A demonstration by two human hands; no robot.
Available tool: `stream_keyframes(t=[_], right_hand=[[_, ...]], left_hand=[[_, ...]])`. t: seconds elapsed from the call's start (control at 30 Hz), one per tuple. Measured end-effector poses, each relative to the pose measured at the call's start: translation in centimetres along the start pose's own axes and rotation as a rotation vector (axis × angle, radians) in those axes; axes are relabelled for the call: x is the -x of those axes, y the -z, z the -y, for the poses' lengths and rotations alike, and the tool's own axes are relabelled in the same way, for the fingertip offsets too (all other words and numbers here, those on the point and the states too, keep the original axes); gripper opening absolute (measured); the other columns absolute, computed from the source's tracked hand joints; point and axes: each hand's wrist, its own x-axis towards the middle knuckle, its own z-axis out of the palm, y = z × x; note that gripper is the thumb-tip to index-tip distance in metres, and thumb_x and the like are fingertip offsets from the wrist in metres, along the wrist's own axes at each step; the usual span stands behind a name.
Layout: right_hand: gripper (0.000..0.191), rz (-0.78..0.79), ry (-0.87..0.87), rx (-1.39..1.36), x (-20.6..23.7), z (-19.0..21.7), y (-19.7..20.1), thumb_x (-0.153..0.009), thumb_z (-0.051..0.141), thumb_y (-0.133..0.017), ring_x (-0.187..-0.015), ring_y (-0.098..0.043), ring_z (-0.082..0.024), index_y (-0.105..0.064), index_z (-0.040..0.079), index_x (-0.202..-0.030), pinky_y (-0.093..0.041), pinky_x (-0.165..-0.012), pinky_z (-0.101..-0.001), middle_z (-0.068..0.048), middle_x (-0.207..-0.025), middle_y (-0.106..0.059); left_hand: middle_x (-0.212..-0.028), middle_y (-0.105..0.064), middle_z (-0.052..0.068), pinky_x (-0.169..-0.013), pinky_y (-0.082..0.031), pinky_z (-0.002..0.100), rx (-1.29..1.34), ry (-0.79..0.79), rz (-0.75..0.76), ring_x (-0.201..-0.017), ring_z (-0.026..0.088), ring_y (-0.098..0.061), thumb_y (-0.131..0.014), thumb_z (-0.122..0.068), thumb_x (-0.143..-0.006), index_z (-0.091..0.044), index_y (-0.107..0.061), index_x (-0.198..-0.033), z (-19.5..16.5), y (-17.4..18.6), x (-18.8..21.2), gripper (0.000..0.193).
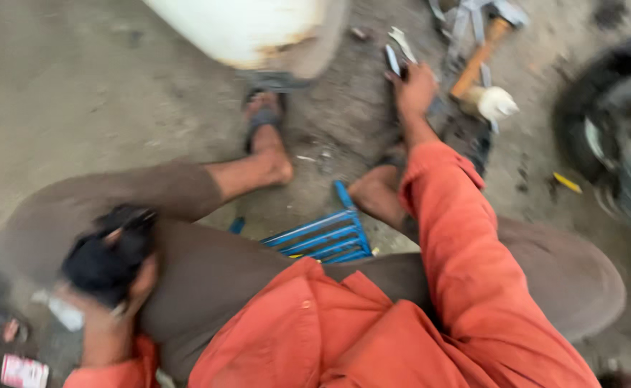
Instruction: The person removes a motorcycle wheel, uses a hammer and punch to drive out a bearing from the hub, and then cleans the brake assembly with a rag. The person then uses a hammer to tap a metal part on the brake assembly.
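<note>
I sit low on a blue slatted stool [328, 237], knees apart, in an orange shirt and brown trousers. My right hand [414, 89] reaches forward to the ground and closes around a flat metal spanner [394, 60] among loose tools. My left hand [118, 284] rests on my left thigh and grips a black greasy part [106, 255]; the blur hides its shape. My sandalled left foot [265, 129] points ahead.
A hammer with a wooden handle [479, 59] and a pale rag-wrapped piece [496, 103] lie just right of my right hand. A white rusty drum [247, 29] stands ahead. A black tyre [610, 129] fills the right edge. A small can [22, 371] sits bottom left.
</note>
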Motion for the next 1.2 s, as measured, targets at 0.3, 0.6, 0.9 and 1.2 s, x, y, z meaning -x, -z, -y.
stream_keyframes(t=[0.3,0.6,0.9,1.2], right_hand=[[0.035,0.075,-0.071,0.096,-4.2,-3.3,2.5,-0.080,0.039,-0.085,-0.089,-0.067,-0.041,-0.073,0.007,-0.087,-0.053,-0.075,-0.0513,-0.017,-0.096,-0.069],[0.036,0.846,0.344,0.490,-2.4,-7.4,6.7,-0.094,0.040,-0.069,-0.093,-0.070,-0.044,-0.079,0.006,-0.103,-0.054,-0.080,-0.0541,-0.024,-0.101,-0.074],[0.082,1.099,0.007,0.931,8.4,-11.1,11.6,-0.079,0.085,-0.064,-0.108,-0.072,-0.029,-0.076,0.013,-0.115,-0.058,-0.084,-0.0443,-0.010,-0.120,-0.074],[0.100,0.694,-0.033,0.919,12.1,-9.8,10.7,-0.075,0.064,-0.081,-0.110,-0.061,-0.049,-0.039,0.004,-0.143,-0.060,-0.071,-0.0557,-0.027,-0.153,-0.036]], left_hand=[[-0.094,-0.060,0.009,-0.084,-0.051,0.040,-0.328,-0.118,-0.034,-0.085,0.031,-0.063,-0.087,-0.025,-0.091,-0.008,-0.062,-0.107,-2.1,0.8,-2.2,0.034],[-0.094,-0.061,0.009,-0.083,-0.052,0.041,-0.282,-0.140,-0.029,-0.084,0.031,-0.063,-0.087,-0.026,-0.088,-0.009,-0.064,-0.108,-3.3,-0.6,-0.5,0.035],[-0.094,-0.063,0.009,-0.081,-0.052,0.041,-0.238,-0.161,-0.023,-0.083,0.031,-0.064,-0.087,-0.027,-0.085,-0.010,-0.066,-0.109,-3.2,-0.2,0.1,0.036],[-0.094,-0.064,0.009,-0.080,-0.052,0.042,-0.204,-0.170,-0.012,-0.082,0.031,-0.064,-0.087,-0.028,-0.082,-0.011,-0.068,-0.111,-3.5,0.7,0.7,0.038]])
